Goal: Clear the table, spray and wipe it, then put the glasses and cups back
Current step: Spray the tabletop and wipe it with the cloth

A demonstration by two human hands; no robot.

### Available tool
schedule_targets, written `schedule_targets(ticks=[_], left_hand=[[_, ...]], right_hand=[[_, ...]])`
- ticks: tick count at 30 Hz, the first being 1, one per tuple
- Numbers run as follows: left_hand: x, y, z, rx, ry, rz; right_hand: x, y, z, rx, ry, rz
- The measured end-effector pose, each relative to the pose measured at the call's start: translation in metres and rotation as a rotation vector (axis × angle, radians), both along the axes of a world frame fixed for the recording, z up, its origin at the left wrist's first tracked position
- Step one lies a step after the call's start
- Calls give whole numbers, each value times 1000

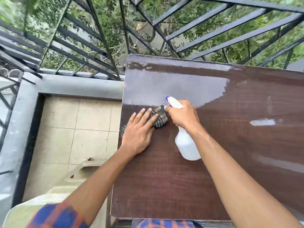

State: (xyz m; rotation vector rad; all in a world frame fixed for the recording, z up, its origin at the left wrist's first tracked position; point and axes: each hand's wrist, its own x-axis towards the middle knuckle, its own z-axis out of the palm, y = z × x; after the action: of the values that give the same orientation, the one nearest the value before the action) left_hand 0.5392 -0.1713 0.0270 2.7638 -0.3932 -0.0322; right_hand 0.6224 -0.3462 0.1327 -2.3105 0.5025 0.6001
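1. L hand (138, 134): palm down, fingers straight and slightly spread, nothing clenched. Fingertips press flat on the cloth (160, 117); the heel of the palm sits on the table (181, 186) near its left edge.
2. L forearm: runs from the lower left up to the hand, crossing the table's left edge. Plaid sleeve (54, 216) visible at bottom, blurred.
3. Cloth: dark, striped, bunched into a wad. It lies on the tabletop between my two hands, partly under my L fingers, just beside my R knuckles.
4. R hand (184, 115): fingers curled round the neck of the spray bottle (187, 145), grasping it. Forefinger is forward at the trigger area; whether it is squeezing, I cannot tell.
5. Spray bottle: white, tilted. Blue-tipped nozzle (167, 98) points away and left, over the cloth; the body hangs back under my R wrist. Whether the base touches the table, I cannot tell.
6. R forearm: extends from lower right diagonally over the tabletop.
7. Table: dark brown wood-grain top, with a wet sheen over the far-left section.
8. Surroundings: black metal railing (98, 46) beyond the far edge, tiled floor (82, 129) to the left.
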Motion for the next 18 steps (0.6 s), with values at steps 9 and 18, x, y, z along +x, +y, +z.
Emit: schedule_targets(ticks=[9, 18], left_hand=[[-37, -12, -7, 7, -6, -5], [135, -13, -1, 9, 62, 205]], right_hand=[[-47, -21, -7, -27, 46, 5], [3, -16, -4, -35, 15, 59]])
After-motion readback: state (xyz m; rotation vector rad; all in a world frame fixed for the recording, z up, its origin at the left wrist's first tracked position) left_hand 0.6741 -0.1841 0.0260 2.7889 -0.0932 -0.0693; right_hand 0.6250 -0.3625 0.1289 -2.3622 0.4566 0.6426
